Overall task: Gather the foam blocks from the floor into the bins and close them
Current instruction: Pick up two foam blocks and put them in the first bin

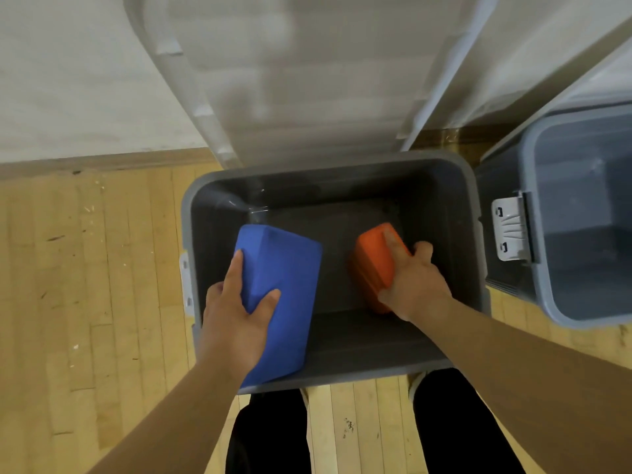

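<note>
While left fingers (236,268) clamp the blue block (287,265), right fingers (393,241) clamp the orange block (371,265) inside the bin (335,164).

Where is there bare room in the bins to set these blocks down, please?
The grey bin is bare in the middle, between the blue block and the orange block, and along its far wall. The second bin at right looks bare. It is tight beside the right hand gripping the orange block, and under the blue block in the left hand.
</note>
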Tool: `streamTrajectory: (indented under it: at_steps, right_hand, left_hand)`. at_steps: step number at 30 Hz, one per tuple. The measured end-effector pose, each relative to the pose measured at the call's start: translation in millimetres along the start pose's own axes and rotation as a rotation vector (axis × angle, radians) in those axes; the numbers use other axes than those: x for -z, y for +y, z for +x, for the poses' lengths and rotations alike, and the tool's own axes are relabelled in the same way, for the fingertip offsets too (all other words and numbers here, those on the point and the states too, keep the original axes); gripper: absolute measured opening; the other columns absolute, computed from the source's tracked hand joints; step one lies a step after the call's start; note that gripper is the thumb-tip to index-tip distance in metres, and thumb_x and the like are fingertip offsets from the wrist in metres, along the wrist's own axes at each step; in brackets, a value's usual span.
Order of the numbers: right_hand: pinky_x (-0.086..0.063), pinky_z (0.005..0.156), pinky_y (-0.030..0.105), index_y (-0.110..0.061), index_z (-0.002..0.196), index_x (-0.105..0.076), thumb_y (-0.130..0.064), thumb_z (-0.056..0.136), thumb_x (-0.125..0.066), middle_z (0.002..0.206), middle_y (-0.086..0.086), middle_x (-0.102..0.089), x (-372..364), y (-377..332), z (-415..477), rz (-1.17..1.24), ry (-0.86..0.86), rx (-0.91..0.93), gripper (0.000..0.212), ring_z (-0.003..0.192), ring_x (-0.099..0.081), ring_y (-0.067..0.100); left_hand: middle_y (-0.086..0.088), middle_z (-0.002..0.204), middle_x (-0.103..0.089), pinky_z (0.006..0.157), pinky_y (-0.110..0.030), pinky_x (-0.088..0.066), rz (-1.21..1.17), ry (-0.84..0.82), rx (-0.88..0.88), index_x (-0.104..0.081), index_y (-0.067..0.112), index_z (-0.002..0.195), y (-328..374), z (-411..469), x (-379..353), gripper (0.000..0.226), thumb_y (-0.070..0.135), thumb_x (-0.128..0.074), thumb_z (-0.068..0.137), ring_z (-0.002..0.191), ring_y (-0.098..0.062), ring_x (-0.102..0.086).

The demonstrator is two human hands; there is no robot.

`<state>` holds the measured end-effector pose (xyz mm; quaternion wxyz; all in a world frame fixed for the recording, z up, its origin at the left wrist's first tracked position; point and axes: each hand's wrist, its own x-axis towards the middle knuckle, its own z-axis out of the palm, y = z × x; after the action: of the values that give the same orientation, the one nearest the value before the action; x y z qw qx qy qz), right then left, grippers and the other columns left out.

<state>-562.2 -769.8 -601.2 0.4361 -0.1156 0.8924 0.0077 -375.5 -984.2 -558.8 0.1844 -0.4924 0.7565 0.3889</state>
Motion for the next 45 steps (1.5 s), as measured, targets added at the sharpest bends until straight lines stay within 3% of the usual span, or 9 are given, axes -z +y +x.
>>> streamTrajectory:
  at_steps: [3,7,10,13,17,23,32,39,45]
  right_hand:
    - [-0.054,0.081,0.045,-0.037,0.153,-0.015,-0.051,0.086,-0.072,0.142,0.014,-0.028,10,2,1,0.002,0.254,0.072,0.088,0.101,-0.058,0.037]
    - [-0.049,0.098,0.050,-0.032,0.149,-0.033,-0.057,0.093,-0.063,0.155,0.013,-0.031,3,7,15,0.053,0.355,0.140,0.068,0.126,-0.051,0.038]
    - [-0.039,0.112,0.054,-0.040,0.157,-0.022,-0.055,0.093,-0.063,0.164,0.012,-0.012,-13,5,22,0.073,0.268,0.171,0.078,0.141,-0.033,0.040]
    - [-0.044,0.109,0.055,-0.048,0.158,-0.009,-0.045,0.089,-0.070,0.163,0.007,0.003,-20,6,23,0.092,0.230,0.169,0.093,0.138,-0.031,0.041]
    - [-0.052,0.096,0.046,-0.040,0.157,-0.023,-0.038,0.091,-0.073,0.155,0.009,-0.014,-8,11,22,0.267,0.365,0.163,0.083,0.123,-0.050,0.039]
    - [-0.033,0.102,0.030,-0.034,0.148,-0.042,-0.055,0.090,-0.071,0.150,-0.003,-0.040,23,20,6,0.465,0.557,0.246,0.068,0.128,-0.038,0.007]
    - [-0.046,0.105,0.053,-0.035,0.162,-0.019,-0.058,0.101,-0.048,0.158,0.019,-0.030,9,33,62,0.072,0.256,0.061,0.071,0.131,-0.048,0.043]
    - [-0.042,0.111,0.055,-0.041,0.161,-0.012,-0.039,0.094,-0.067,0.168,0.008,-0.005,-2,45,78,0.082,0.178,0.139,0.087,0.145,-0.031,0.040]
    - [-0.041,0.113,0.049,-0.041,0.162,-0.012,-0.035,0.101,-0.059,0.169,0.004,-0.004,-42,77,71,0.046,0.202,0.200,0.077,0.147,-0.031,0.033]
  left_hand:
    - [0.004,0.130,-0.038,0.082,-0.032,-0.044,-0.010,-0.017,0.008,0.000,0.051,0.159,4,0,-3,0.086,0.055,-0.059,0.096,0.108,-0.014,-0.049]
    - [0.005,0.130,-0.038,0.081,-0.033,-0.050,-0.015,-0.028,0.001,0.000,0.053,0.158,5,6,-11,0.087,0.057,-0.060,0.095,0.108,-0.015,-0.052]
    - [0.002,0.134,-0.041,0.080,-0.033,-0.052,-0.025,-0.040,-0.005,0.000,0.053,0.158,1,12,-17,0.087,0.058,-0.060,0.094,0.107,-0.017,-0.055]
    - [0.001,0.138,-0.040,0.077,-0.029,-0.046,-0.025,-0.030,0.009,-0.002,0.050,0.160,-1,13,-19,0.087,0.058,-0.059,0.095,0.108,-0.016,-0.051]
    - [0.001,0.142,-0.036,0.083,-0.031,-0.046,-0.028,-0.017,0.011,-0.002,0.050,0.159,1,9,-16,0.086,0.059,-0.058,0.095,0.111,-0.015,-0.046]
    - [0.000,0.146,-0.025,0.093,-0.039,-0.045,-0.039,0.023,0.100,-0.004,0.052,0.159,13,11,-18,0.086,0.058,-0.061,0.094,0.109,-0.017,-0.043]
    - [-0.001,0.142,-0.032,0.060,-0.022,-0.038,-0.046,-0.018,0.113,-0.007,0.051,0.159,16,29,-55,0.082,0.059,-0.057,0.096,0.093,-0.012,-0.046]
    - [0.002,0.149,-0.047,0.100,-0.048,-0.049,-0.175,-0.018,0.078,-0.019,0.048,0.157,9,61,-104,0.072,0.052,-0.059,0.097,0.126,-0.024,-0.053]
    - [-0.002,0.152,-0.049,0.106,-0.042,-0.044,-0.214,-0.107,0.100,-0.001,0.049,0.161,15,89,-181,0.085,0.041,-0.061,0.101,0.131,-0.031,-0.054]
